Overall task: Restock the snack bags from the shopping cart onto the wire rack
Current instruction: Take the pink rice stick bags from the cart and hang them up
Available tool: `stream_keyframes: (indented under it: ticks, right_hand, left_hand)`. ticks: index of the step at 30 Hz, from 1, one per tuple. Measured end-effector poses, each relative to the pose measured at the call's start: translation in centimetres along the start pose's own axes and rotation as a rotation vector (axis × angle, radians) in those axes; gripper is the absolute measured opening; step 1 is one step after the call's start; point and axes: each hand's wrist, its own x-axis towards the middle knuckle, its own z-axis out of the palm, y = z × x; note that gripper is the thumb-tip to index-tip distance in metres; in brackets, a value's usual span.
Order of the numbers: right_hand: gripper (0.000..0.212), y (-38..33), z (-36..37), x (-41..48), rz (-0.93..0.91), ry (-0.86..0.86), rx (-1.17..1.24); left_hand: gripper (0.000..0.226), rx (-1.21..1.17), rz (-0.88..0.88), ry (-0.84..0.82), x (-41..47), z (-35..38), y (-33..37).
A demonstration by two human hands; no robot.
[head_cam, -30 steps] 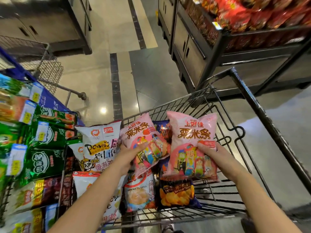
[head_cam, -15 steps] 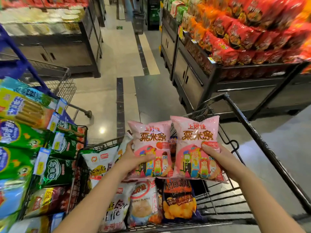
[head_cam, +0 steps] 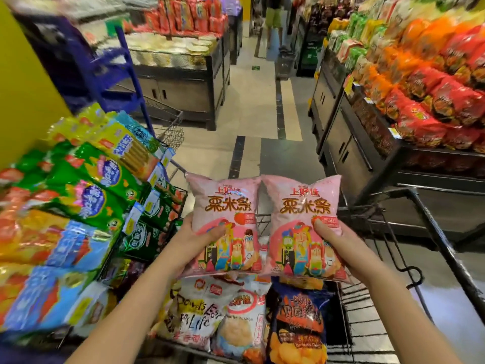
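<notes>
Two pink snack bags are held side by side above the shopping cart point(head_cam: 443, 248). My left hand point(head_cam: 191, 243) grips the left pink bag point(head_cam: 225, 206) by its lower left edge, thumb on the front. My right hand point(head_cam: 338, 240) grips the right pink bag point(head_cam: 304, 206) by its lower right edge. Below them in the cart lie a white bag point(head_cam: 194, 313), a shrimp flakes bag point(head_cam: 241, 327) and a dark blue chip bag point(head_cam: 299, 327). The wire rack point(head_cam: 181, 198) on the left holds several green, yellow and blue bags.
A dark display stand point(head_cam: 367, 158) piled with red and orange bags runs along the right. A blue frame point(head_cam: 131, 82) and another stand point(head_cam: 183, 85) are at the back left. A person's legs point(head_cam: 274, 19) show far down the tiled aisle.
Both hands have lifted the two pink bags up out of the cart and brought them level, side by side. My view has tilted upward, showing more of the aisle.
</notes>
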Motion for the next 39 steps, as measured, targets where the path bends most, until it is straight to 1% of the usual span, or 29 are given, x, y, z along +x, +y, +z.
stream_keyframes:
  ticks: [2, 3, 5, 7, 10, 11, 13, 14, 16, 17, 18, 19, 21, 22, 23, 24, 26, 28, 29, 30, 32, 34, 36, 37, 39]
  right_hand:
    - [0.046, -0.3, 0.4, 1.4, -0.014, -0.106, -0.019]
    - [0.045, -0.6, 0.7, 2.0, -0.021, -0.154, -0.029]
    - [0.043, -1.0, 1.3, 3.2, -0.038, -0.232, -0.046]
    - [0.048, -1.2, 2.3, 3.9, -0.062, -0.294, -0.059]
    - [0.054, -1.0, 3.8, 4.6, -0.096, -0.422, -0.067]
    - [0.058, -0.8, 4.4, 4.7, -0.098, -0.467, -0.076]
    - [0.067, -0.4, 6.2, 4.5, -0.111, -0.582, -0.1]
    - [0.066, -0.1, 7.3, 4.4, -0.115, -0.621, -0.115]
    - [0.052, 0.1, 9.8, 3.3, -0.144, -0.696, -0.152]
    - [0.04, 0.3, 11.2, 2.8, -0.152, -0.739, -0.156]
    - [0.03, 0.6, 12.4, 2.3, -0.153, -0.773, -0.174]
    - [0.03, 0.4, 14.0, 1.4, -0.148, -0.821, -0.199]
    - [0.054, 0.7, 17.2, -0.1, -0.143, -0.913, -0.214]
    - [0.061, 1.0, 18.7, -0.9, -0.143, -0.953, -0.22]
    - [0.063, 1.2, 20.2, -1.6, -0.144, -0.986, -0.223]
    - [0.059, 1.2, 21.7, -2.7, -0.142, -1.023, -0.23]
    - [0.038, 1.2, 24.6, -5.2, -0.141, -1.097, -0.246]
    - [0.019, 1.4, 27.2, -8.0, -0.155, -1.181, -0.274]
    - [0.017, 1.6, 28.5, -9.5, -0.151, -1.233, -0.276]
    - [0.024, 1.9, 29.8, -11.0, -0.154, -1.276, -0.274]
    - [0.052, 2.3, 32.3, -14.8, -0.174, -1.349, -0.278]
    - [0.07, 3.0, 34.7, -19.0, -0.18, -1.444, -0.269]
    - [0.09, 3.7, 36.8, -23.4, -0.159, -1.502, -0.274]
    - [0.093, 4.1, 37.7, -25.8, -0.155, -1.535, -0.266]
    - [0.086, 5.0, 39.4, -30.6, -0.14, -1.618, -0.25]
  left_hand:
    - [0.091, -0.031, 0.017, 0.071, -2.4, -0.5, 0.4]
    - [0.09, -0.05, 0.021, 0.118, -3.7, -0.5, 0.6]
    - [0.098, -0.068, 0.03, 0.229, -6.3, -0.7, 0.3]
    - [0.098, -0.072, 0.049, 0.323, -9.0, -0.7, -0.1]
    - [0.074, -0.112, 0.039, 0.501, -13.4, -0.7, -1.2]
    - [0.071, -0.143, 0.044, 0.526, -15.2, -0.6, -1.8]
    - [0.073, -0.183, 0.042, 0.585, -18.9, -0.3, -2.8]
    - [0.068, -0.194, 0.046, 0.637, -20.9, 0.0, -3.1]
    - [0.051, -0.209, 0.063, 0.734, -24.9, 0.4, -3.6]
    - [0.049, -0.208, 0.056, 0.778, -26.9, 0.5, -4.0]
    - [0.052, -0.21, 0.04, 0.822, -28.9, 0.6, -4.3]
    - [0.057, -0.212, 0.028, 0.878, -31.0, 0.7, -4.7]
    - [0.061, -0.23, 0.024, 0.994, -34.9, 0.7, -5.4]
    - [0.059, -0.24, 0.028, 1.028, -36.8, 0.8, -5.6]
    - [0.057, -0.246, 0.032, 1.055, -38.8, 0.9, -5.8]
    - [0.054, -0.248, 0.038, 1.081, -40.7, 1.1, -6.0]
    - [0.052, -0.25, 0.066, 1.157, -44.5, 1.6, -6.4]
    - [0.057, -0.272, 0.095, 1.247, -48.5, 2.0, -7.4]
    - [0.059, -0.288, 0.106, 1.293, -50.6, 2.3, -8.1]
    - [0.061, -0.307, 0.117, 1.339, -52.8, 2.6, -8.7]
    - [0.062, -0.326, 0.135, 1.436, -57.2, 3.6, -9.9]
    - [0.065, -0.33, 0.156, 1.521, -61.6, 4.9, -10.9]
    - [0.06, -0.338, 0.197, 1.589, -65.9, 6.3, -11.9]
    - [0.057, -0.351, 0.221, 1.625, -68.2, 7.1, -12.4]
    - [0.062, -0.351, 0.247, 1.697, -72.8, 8.7, -13.4]
